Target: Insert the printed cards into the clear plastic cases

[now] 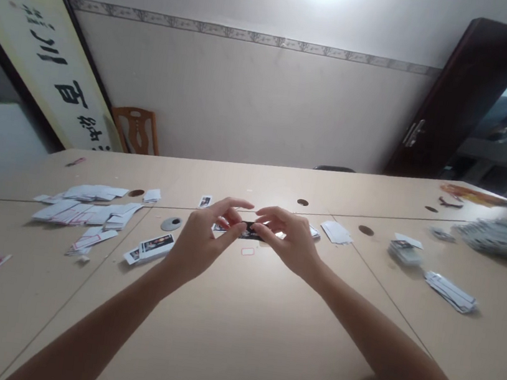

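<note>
Above the middle of the counter (pixel 232 338), the left hand (pixel 201 242) and the right hand (pixel 291 239) pinched a small dark card (pixel 250 232) between thumb and fingertips, one hand at each short end. It looked thin, light and slightly bendable, with a glossy face likely to slip, so the edges seemed the best place to grip it. Loose white cards (pixel 90 208) lay at ten o'clock and a small card stack (pixel 405 250) at two o'clock.
</note>
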Available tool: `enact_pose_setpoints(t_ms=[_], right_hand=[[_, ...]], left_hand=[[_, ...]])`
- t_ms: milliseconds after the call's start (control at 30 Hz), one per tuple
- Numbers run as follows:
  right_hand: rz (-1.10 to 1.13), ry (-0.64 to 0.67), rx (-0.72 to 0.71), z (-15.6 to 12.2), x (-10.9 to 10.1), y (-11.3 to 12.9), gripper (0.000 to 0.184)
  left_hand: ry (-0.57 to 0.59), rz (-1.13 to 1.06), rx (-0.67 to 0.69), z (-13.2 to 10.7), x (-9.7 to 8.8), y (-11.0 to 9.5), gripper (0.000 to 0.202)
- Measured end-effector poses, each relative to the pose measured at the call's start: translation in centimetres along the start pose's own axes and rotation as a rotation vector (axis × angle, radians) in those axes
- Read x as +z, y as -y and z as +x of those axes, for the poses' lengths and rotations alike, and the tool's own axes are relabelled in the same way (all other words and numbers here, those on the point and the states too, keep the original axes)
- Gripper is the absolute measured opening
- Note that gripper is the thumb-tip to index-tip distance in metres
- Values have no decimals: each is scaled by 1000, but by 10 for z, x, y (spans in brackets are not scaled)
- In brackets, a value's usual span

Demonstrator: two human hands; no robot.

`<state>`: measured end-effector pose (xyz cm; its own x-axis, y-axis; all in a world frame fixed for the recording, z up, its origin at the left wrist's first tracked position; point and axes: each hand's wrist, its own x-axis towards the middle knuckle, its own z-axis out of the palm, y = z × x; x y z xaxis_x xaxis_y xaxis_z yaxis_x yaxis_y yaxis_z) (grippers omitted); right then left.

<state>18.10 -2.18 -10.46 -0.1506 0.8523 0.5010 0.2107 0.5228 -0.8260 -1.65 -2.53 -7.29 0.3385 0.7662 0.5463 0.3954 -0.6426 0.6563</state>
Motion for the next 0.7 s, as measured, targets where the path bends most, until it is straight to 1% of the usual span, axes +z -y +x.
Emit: enact_pose_setpoints(t_ms=[100,133,200,300,367,467,533,600,700], right_hand=[[347,84,95,3,9,6,25],[429,88,106,5,12,9,23],[517,69,96,11,15,18,21],[516,15,18,22,15,34,20],[459,-42,-56,29,11,45,19],[366,-69,-122,37,1,59,16],[330,-58,-131,39,-6,65,16],[320,-75,-141,39,-14,70,16],[310,-110,-150,35,-27,74,17]], left_hand=[[-20,31,-2,1,-8,-6,27],[-31,33,-1,1,-11,-8,28],[-38,-4,11,3,-17,-11,32],[-47,-156,13,10,-25,-18,44],[-76,-245,-23,17,-31,-24,56],[-139,-294,-71,27,-35,-36,72],[-167,-315,-73,33,-35,-42,80],[-175,-339,-61,38,-31,-45,86],[-144,-352,-31,47,-24,-44,87]])
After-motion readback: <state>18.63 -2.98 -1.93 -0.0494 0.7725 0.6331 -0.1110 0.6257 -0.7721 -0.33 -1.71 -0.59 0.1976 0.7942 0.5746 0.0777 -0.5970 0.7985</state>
